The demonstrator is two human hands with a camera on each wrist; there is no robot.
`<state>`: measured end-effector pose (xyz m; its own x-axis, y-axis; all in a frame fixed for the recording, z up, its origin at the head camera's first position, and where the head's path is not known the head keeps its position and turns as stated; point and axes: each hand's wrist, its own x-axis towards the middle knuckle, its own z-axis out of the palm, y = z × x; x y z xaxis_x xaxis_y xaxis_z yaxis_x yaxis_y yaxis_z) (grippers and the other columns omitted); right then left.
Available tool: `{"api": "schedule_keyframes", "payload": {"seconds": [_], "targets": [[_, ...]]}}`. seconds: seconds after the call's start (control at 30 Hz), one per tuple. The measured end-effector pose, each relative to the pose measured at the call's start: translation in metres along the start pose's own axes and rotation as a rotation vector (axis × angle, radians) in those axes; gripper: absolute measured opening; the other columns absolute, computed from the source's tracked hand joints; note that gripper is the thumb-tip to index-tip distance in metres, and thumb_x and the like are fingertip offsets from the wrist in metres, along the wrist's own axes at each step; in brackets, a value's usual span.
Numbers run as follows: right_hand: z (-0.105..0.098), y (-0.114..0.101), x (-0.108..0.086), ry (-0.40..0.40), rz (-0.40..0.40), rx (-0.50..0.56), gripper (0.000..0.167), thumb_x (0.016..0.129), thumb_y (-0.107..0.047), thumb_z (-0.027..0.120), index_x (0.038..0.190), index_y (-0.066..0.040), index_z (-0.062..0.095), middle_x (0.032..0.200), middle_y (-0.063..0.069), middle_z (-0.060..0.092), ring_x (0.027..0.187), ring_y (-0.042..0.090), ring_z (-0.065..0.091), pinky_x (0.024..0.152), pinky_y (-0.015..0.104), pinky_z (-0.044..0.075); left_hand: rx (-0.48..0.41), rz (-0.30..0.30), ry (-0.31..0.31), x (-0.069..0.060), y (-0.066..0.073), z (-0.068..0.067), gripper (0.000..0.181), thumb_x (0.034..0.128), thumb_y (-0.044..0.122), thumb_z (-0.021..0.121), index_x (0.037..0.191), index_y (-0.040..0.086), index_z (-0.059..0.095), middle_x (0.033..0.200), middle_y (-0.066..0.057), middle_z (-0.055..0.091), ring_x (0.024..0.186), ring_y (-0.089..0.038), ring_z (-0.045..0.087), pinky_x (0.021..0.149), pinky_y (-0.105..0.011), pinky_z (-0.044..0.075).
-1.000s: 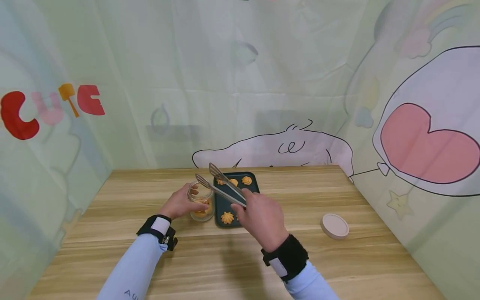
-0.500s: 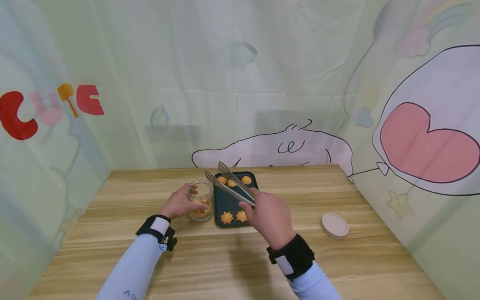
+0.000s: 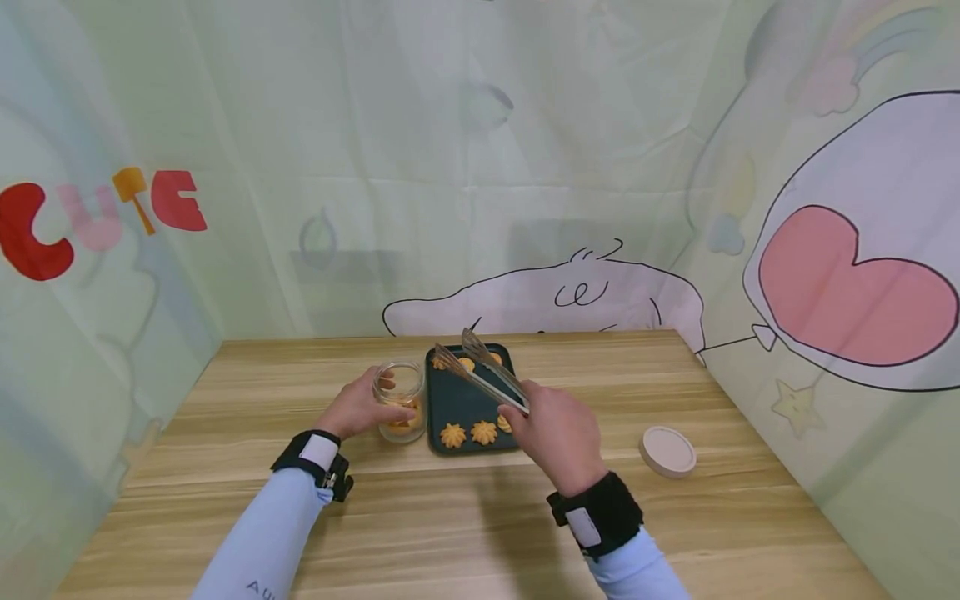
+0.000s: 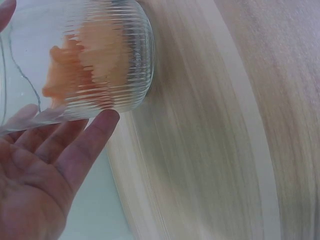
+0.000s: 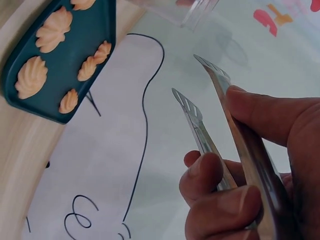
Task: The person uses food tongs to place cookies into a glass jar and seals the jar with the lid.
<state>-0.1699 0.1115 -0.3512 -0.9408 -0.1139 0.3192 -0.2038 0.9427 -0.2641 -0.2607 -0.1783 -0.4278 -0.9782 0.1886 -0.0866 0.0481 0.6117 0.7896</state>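
My left hand (image 3: 362, 407) grips a clear glass jar (image 3: 401, 382) from its left side; the left wrist view shows orange cookies (image 4: 90, 60) inside the ribbed jar. My right hand (image 3: 558, 437) holds metal tongs (image 3: 487, 389) over the dark tray (image 3: 461, 400), their tips apart with nothing between them. In the right wrist view, three cookies (image 5: 32, 77) lie along one end of the tray and three smaller-looking ones (image 5: 87, 68) along the other. The tongs partly cover the far row in the head view.
A round pale lid (image 3: 668, 452) lies on the wooden table (image 3: 360, 533) to the right of the tray. Printed cloth (image 3: 450, 208) hangs behind the table and along both sides.
My right hand and the tongs have moved to the right, away from the jar and over the tray. The left hand and jar have stayed in place.
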Motion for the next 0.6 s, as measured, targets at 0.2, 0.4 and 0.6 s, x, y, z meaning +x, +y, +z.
{"api": "schedule_keyframes", "payload": {"seconds": [0.2, 0.4, 0.6], "targets": [[0.002, 0.011, -0.001, -0.024, 0.026, -0.011, 0.037, 0.088, -0.038, 0.074, 0.106, -0.005, 0.072, 0.071, 0.004, 0.065, 0.052, 0.014, 0.051, 0.040, 0.030, 0.036, 0.005, 0.006, 0.002, -0.002, 0.002, 0.000, 0.083, 0.0786, 0.035, 0.085, 0.140, -0.001, 0.043, 0.138, -0.021, 0.052, 0.127, -0.042, 0.048, 0.100, -0.057, 0.041], [0.003, 0.023, -0.002, -0.074, 0.083, -0.038, 0.028, 0.088, -0.037, 0.074, 0.090, -0.009, 0.070, 0.063, 0.000, 0.055, 0.051, 0.016, 0.048, 0.041, 0.032, 0.035, 0.009, 0.012, 0.000, -0.003, 0.004, -0.001, 0.082, 0.0793, 0.034, 0.084, 0.141, -0.001, 0.042, 0.139, -0.022, 0.052, 0.128, -0.042, 0.047, 0.100, -0.057, 0.041], [0.003, 0.034, -0.004, -0.161, 0.144, -0.080, 0.030, 0.087, -0.038, 0.074, 0.076, -0.012, 0.064, 0.060, 0.000, 0.049, 0.052, 0.017, 0.048, 0.043, 0.031, 0.034, 0.007, 0.004, -0.002, -0.003, 0.004, 0.000, 0.082, 0.0797, 0.034, 0.084, 0.141, -0.001, 0.042, 0.139, -0.022, 0.051, 0.128, -0.042, 0.047, 0.100, -0.057, 0.041]]}}
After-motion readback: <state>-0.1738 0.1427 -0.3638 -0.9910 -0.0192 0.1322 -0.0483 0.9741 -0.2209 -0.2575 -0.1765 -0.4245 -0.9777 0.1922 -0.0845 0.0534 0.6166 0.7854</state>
